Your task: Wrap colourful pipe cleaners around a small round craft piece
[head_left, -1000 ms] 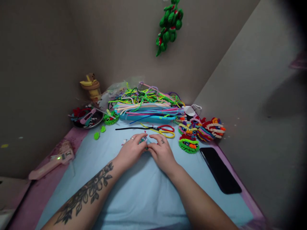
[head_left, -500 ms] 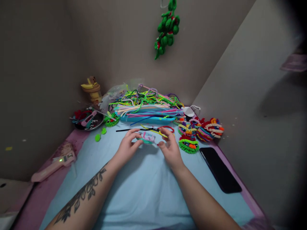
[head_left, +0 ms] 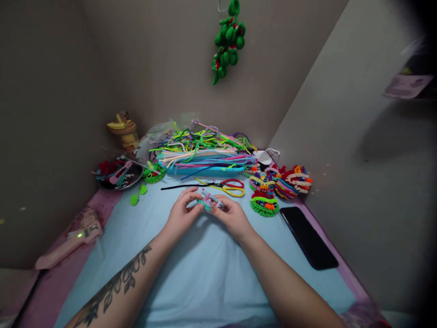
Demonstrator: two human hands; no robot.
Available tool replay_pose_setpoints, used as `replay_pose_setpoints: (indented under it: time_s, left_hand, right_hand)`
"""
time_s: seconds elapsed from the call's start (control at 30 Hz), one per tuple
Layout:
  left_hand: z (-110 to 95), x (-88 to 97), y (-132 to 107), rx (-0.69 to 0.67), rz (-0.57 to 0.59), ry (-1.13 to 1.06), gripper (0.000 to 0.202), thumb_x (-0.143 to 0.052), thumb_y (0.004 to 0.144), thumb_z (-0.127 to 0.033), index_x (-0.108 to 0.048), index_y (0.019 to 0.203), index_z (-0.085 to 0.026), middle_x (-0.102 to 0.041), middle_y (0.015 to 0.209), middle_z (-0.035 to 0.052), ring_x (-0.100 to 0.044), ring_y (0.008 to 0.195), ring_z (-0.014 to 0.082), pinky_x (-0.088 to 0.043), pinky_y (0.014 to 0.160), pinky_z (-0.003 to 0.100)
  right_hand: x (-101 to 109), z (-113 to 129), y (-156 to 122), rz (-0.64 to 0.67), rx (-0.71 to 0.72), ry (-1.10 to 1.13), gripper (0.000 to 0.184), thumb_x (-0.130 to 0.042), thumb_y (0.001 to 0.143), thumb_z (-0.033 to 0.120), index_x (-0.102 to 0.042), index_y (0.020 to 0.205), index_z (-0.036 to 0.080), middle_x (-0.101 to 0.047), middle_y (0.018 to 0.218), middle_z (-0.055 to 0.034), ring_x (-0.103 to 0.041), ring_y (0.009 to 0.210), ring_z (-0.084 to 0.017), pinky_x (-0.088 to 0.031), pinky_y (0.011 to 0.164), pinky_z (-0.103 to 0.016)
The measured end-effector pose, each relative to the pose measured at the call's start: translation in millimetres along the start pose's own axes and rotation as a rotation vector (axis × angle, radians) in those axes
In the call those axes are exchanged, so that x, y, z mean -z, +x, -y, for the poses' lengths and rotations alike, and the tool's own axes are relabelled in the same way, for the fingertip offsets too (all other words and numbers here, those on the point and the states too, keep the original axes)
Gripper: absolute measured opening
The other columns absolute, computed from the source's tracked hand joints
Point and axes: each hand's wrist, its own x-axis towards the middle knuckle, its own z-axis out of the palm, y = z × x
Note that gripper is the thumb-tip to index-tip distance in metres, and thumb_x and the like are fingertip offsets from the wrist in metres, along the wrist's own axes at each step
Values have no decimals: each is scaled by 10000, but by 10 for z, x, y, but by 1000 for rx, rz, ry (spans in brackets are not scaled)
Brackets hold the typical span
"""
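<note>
A small, ring-like craft piece [head_left: 207, 200], teal at its left and near side with pale pink and bluish parts toward the right, sits at mid-scene between the fingers of the left hand [head_left: 183, 212] and right hand [head_left: 234, 217], its finer details blurred.

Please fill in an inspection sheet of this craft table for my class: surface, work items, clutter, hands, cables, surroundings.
Surface: light-blue cloth, creased; pink covering along the edges.
Work items: small pastel piece between the hands; scissors and black stem beyond.
Clutter: heaped fuzzy stems, blue tray; phone on the right.
Hands: left hand and right hand both grip the piece.
Cables: dark cord at the handle of a pink glue gun, green light lit.
Surroundings: grey walls, hanging green decoration.
</note>
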Motion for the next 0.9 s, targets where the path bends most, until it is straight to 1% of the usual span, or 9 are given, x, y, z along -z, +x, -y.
replay_pose_setpoints:
  time_s: [0.1, 0.2, 0.27, 0.33, 0.4, 0.47, 0.57, 0.73, 0.9]
  left_hand:
    - [-73, -5, -51, -190, -53, 196, 283, -709, 704, -285, -660, 972, -209, -550, 1081, 88, -533, 1057, 221, -457, 890, 368]
    - [-113, -7, -81, -262, 45, 185, 149, -690, 734, -279, -710, 870, -218, -592, 897, 53, -569, 895, 181, -456, 842, 329]
    - [-96, 1, -65, -184, 36, 74, 90, -676, 743, -281, -715, 748, -200, -614, 824, 47, -579, 821, 169, -457, 778, 299]
    - [-51, 14, -26, -29, -65, -85, 136, -696, 711, -307, -690, 666, -179, -628, 769, 39, -576, 751, 159, -449, 708, 275]
    - [-1, 23, 15, 167, -158, -264, 201, -724, 670, -356, -668, 653, -164, -624, 701, 20, -543, 645, 130, -425, 620, 245]
    - [29, 20, 41, 332, -147, -409, 257, -754, 635, -388, -659, 675, -152, -605, 648, 2, -501, 566, 99, -396, 557, 220]
    - [21, 4, 40, 438, -65, -577, 307, -778, 618, -403, -655, 737, -148, -650, 767, 24, -566, 659, 106, -444, 625, 220]
    - [-31, -9, 5, 445, 118, -720, 290, -717, 708, -422, -607, 780, -163, -650, 1051, 68, -624, 884, 167, -499, 820, 341]
    - [-36, -45, -6, 418, 23, -630, 295, -744, 672, -392, -580, 710, -150, -618, 1116, 64, -615, 868, 153, -503, 772, 302]
  right_hand:
    - [-30, -4, -4, -84, 58, -133, 109, -645, 740, 290, -649, 697, 190, -639, 934, -69, -602, 926, -207, -458, 861, -359]
    - [-54, 6, -8, -113, 104, -205, 83, -626, 719, 236, -639, 653, 186, -635, 892, -65, -603, 878, -197, -461, 835, -348]
    - [-44, 17, -8, -133, 98, -196, 86, -625, 718, 238, -635, 649, 186, -635, 878, -65, -601, 867, -195, -462, 828, -345]
    - [-12, 19, -2, -152, 67, -156, 110, -634, 723, 267, -630, 646, 189, -633, 903, -66, -597, 874, -197, -466, 817, -343]
    - [25, 4, 6, -144, 34, -92, 131, -647, 721, 296, -629, 644, 191, -628, 943, -66, -594, 881, -198, -472, 795, -335]
    - [49, -19, 16, -123, 18, -12, 134, -660, 713, 311, -635, 654, 194, -621, 972, -64, -593, 887, -198, -474, 784, -328]
    - [43, -19, 24, -93, -26, 123, 171, -685, 691, 356, -634, 667, 195, -620, 985, -69, -594, 894, -209, -482, 787, -338]
    - [7, 72, 24, 12, -158, 344, 229, -725, 645, 386, -609, 689, 193, -654, 890, -58, -613, 828, -215, -493, 777, -367]
    - [31, 14, 31, 3, -124, 244, 256, -728, 656, 411, -675, 781, 194, -630, 1034, -80, -595, 978, -230, -472, 844, -368]
